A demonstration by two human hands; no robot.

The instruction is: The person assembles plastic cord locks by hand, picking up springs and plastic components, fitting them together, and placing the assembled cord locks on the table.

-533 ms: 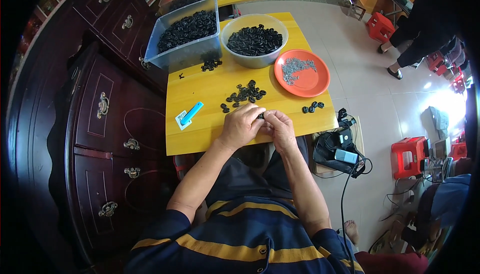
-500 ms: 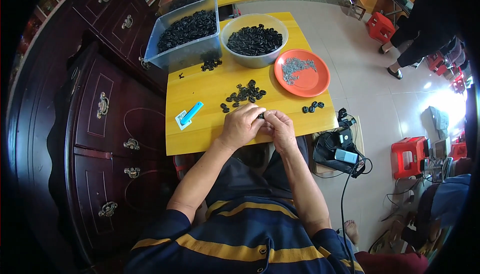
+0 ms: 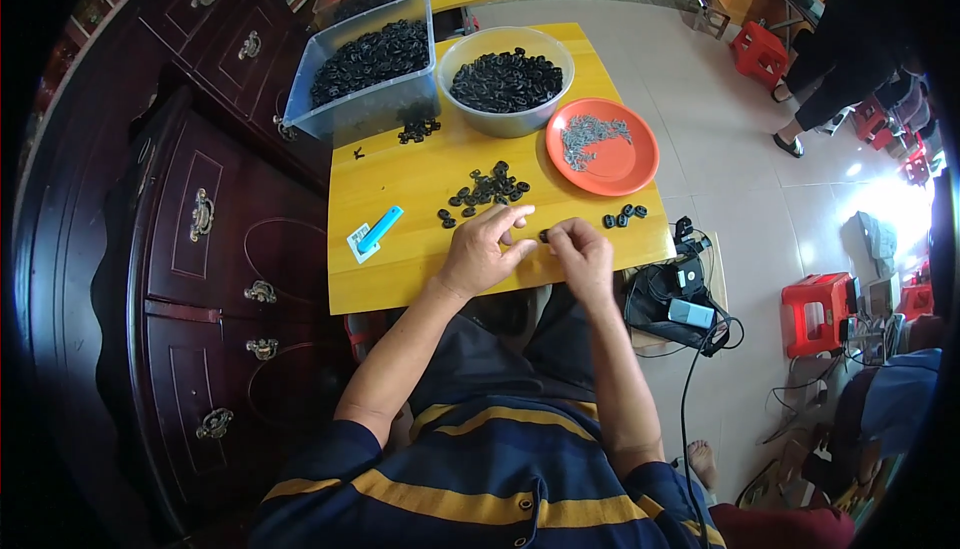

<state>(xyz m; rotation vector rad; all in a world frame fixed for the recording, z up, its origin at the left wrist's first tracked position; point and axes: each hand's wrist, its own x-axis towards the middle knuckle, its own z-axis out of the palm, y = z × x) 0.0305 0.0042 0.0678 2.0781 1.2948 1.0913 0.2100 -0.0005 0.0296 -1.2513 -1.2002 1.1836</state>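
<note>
Between the thumb and fingers of my right hand (image 3: 584, 257) is a small black oval plastic piece (image 3: 545, 236), held just over the yellow table (image 3: 410, 274). My left hand (image 3: 484, 249) is open beside it, thumb and forefinger apart with nothing between them. Just beyond my left hand lies a loose pile of black oval pieces (image 3: 492, 187). A short row of similar black pieces (image 3: 625, 216) rests to the right of my right hand. Behind that row, an orange plate (image 3: 622, 171) carries many small grey metal parts (image 3: 590, 139).
A clear rectangular bin (image 3: 370, 114) and a round translucent tub (image 3: 505, 121), both full of black pieces, stand at the table's far side. A light-blue handled tool (image 3: 380, 230) lies at left on a white label. Dark drawers (image 3: 200, 229) flank the left; a black bag (image 3: 655, 299) sits right.
My hands have come apart. The right hand has moved to the right with the black piece, and the left hand's fingers have opened.
</note>
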